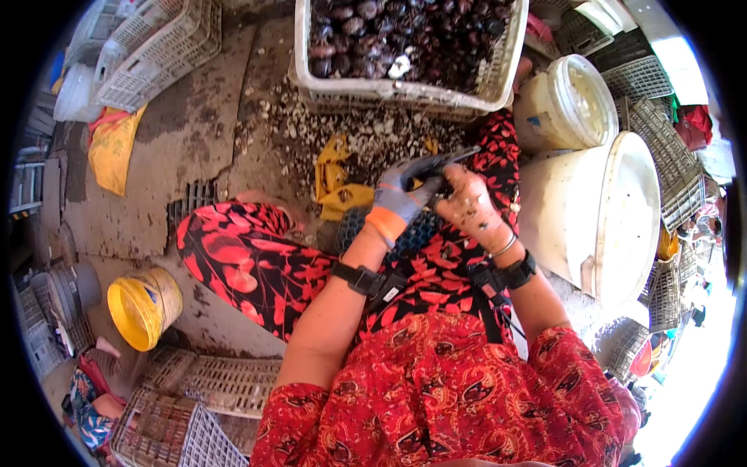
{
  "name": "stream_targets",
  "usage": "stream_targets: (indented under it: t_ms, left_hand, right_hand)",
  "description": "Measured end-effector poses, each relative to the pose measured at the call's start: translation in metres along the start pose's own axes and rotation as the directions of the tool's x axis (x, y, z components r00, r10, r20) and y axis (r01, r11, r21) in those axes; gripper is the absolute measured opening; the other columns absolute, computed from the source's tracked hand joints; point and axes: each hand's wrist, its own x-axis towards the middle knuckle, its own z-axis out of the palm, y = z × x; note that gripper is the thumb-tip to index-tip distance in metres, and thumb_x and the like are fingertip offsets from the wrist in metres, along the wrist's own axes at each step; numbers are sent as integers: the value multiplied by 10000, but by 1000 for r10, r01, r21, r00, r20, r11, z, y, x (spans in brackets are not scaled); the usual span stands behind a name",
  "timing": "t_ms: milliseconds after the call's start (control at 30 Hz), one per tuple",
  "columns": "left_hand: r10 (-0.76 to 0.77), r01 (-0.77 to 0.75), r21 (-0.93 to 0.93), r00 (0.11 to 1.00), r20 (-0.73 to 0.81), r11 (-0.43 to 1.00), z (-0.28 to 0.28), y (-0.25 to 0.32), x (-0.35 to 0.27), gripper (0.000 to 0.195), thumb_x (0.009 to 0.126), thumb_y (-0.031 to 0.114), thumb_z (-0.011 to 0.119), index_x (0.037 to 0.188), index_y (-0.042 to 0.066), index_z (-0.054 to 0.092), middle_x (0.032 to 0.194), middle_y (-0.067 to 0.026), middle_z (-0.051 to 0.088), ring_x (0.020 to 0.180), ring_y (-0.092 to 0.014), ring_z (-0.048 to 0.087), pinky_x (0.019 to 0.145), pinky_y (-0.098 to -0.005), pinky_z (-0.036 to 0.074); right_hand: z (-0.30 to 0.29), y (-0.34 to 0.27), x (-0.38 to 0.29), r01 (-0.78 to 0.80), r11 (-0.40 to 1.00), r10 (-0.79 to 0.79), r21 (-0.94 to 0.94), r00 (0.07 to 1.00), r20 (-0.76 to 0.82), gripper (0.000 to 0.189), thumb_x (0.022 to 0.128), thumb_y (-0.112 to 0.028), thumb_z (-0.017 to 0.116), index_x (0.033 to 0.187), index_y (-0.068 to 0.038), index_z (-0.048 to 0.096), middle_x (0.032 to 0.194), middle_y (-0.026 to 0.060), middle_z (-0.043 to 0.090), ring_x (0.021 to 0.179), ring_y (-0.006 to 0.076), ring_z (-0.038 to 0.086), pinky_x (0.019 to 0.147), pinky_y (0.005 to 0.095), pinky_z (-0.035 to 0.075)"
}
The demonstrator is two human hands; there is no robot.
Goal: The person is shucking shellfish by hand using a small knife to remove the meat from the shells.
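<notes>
My left hand (405,187) wears a grey glove with black-coated fingers and an orange cuff. Its fingers are closed around a thin metal blade (464,154), whose tip points right. Right beside it is my bare right hand (471,198), fingers curled inward and specked with dirt. Something dark sits between the two hands, and whether my right fingers grip it is hidden. Ahead stands a white plastic crate (402,90) of dark, rounded produce (373,29), perhaps mushroom caps. White scraps (373,125) litter the floor in front of it.
A blue mesh (356,230) and a yellow cloth strip (344,195) lie between my legs. Large white buckets (560,216) stand close on my right. At left are a yellow bucket (166,298) and stacked crates (157,55). More crates (233,382) are behind; another person (96,403) sits at lower left.
</notes>
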Motion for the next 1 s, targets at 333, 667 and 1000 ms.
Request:
stream_targets:
  t_ms: [333, 667, 1000]
  left_hand:
    - [-328, 265, -443, 942, -71, 856, -24, -17, 3, 300, 820, 94, 633, 1117, 52, 620, 980, -46, 639, 843, -100, 580, 727, -229, 466]
    - [-51, 50, 25, 999, 18, 998, -36, -13, 3, 240, 808, 11, 579, 1037, 26, 650, 990, -71, 653, 883, -157, 601, 799, -278, 472]
    - [-30, 31, 11, 996, -81, 999, -25, 4, 0, 206, 816, 81, 640, 1014, 25, 646, 919, -40, 668, 791, -98, 602, 705, -240, 479]
  right_hand:
    - [-11, -17, 0, -244, 904, 275, 351, 961, -39, 413, 680, -161, 763, 1025, -7, 596, 856, 101, 615, 781, 214, 608, 679, 283, 495]
    - [-36, -17, -2, -348, 830, 370, 436, 928, 37, 281, 762, -123, 709, 996, 13, 632, 915, 66, 674, 816, 91, 605, 739, 244, 482]
    - [-37, -23, 5, -387, 815, 460, 431, 885, -75, 286, 747, -115, 717, 995, -5, 627, 895, 56, 662, 824, 108, 608, 753, 257, 491]
